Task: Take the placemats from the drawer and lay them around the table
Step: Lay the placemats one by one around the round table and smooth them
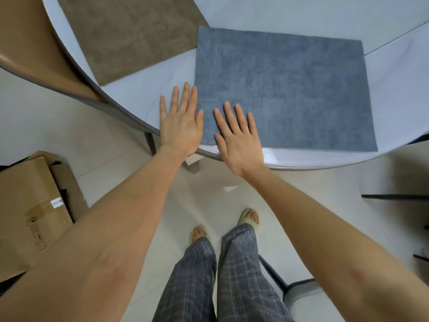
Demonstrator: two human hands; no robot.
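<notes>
As far as visible, two placemats laid: brown placemat [130, 36] flat on tabletop [144, 103] at left, blue placemat [285, 89] beside it near the edge. Left hand [181, 126] flat and spread, holding nothing; right hand [239, 140] flat over the blue corner. Drawer out of view, remaining mats unknown.

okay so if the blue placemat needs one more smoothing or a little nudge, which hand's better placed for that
Probably the right hand: its straight fingers already lie over the near left corner of the blue placemat. The left hand is beside the mat, over the bare table.
</notes>
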